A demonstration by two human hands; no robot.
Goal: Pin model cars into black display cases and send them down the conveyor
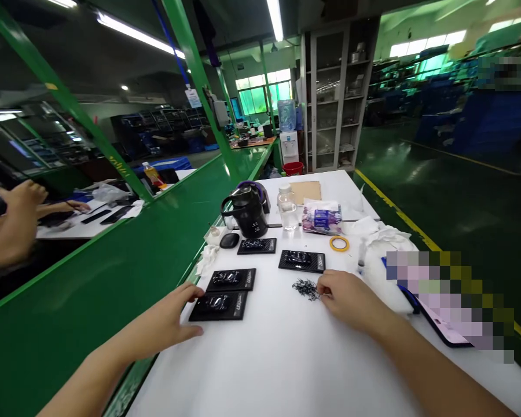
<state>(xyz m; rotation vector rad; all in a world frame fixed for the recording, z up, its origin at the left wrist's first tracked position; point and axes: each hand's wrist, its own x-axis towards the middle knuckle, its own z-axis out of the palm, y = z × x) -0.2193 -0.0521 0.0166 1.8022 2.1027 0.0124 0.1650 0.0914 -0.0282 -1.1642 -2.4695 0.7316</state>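
Resting spread left hand (pixel 160 321) against black card (pixel 217 306); right hand (pixel 349 298) loosely curled, not pinching, just beside pile of small black scraps (pixel 306 289).

Bright ceiling fluorescent tubes (pixel 134 33) cast glare; wide-angle edges bow outward.

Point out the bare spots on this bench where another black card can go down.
Bare white tabletop lies nearest you, below the left hand and right hand, and between the lower black card and the dark clump of bits. It's crowded further up, around the black kettle, plastic bottle and yellow tape roll.
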